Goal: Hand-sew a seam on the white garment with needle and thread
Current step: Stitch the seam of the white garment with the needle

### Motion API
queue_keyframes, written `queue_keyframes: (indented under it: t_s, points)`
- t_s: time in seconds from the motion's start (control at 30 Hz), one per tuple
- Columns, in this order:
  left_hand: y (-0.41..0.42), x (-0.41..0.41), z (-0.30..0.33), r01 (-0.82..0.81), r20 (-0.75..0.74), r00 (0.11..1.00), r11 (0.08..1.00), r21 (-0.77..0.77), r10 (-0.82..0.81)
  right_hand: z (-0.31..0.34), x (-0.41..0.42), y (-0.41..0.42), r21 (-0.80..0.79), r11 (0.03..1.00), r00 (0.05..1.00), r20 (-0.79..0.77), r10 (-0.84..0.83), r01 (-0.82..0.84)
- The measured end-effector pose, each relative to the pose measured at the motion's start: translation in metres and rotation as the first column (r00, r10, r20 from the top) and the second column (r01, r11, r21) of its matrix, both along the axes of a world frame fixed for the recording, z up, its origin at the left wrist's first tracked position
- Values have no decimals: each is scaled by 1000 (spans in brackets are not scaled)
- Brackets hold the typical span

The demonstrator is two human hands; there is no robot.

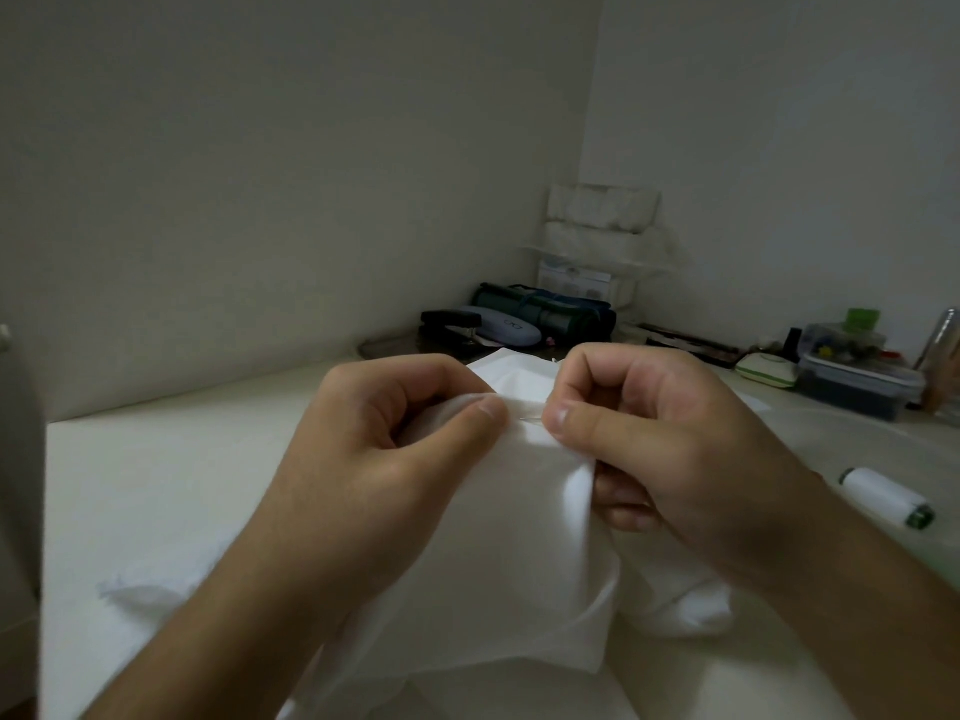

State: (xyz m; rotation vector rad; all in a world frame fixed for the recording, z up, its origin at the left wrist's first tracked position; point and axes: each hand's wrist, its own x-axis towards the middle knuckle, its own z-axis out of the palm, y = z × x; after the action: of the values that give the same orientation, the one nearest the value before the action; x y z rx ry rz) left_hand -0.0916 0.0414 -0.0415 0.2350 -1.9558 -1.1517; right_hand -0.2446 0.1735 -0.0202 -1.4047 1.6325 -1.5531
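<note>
White, thin woven cloth of the garment is bunched and lifted off the pale table between both hands, seemingly to keep the seam edge taut for the stitch. The left hand pinches a fold under its thumb, fingers curled round it, while the right hand pinches the cloth just beside it, apparently on a thin metal needle, barely visible. A white thread spool lies near the right wrist, within reach.

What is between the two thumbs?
In the head view, a short stretch of the white garment lies between the left hand and right hand thumbs, with a thin needle showing there.
</note>
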Motion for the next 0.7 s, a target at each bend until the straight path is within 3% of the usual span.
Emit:
queue_keyframes:
  t_s: [0.23, 0.7]
  points:
    - [1, 1, 0, 0, -1, 1000, 1000, 16, 0, 1, 1, 1, 11, 1000, 1000, 17, -25, 25]
    - [1, 1, 1, 7, 2, 1000, 996, 91, -7, 1, -8, 2, -14, 996, 992, 89, 85, -84]
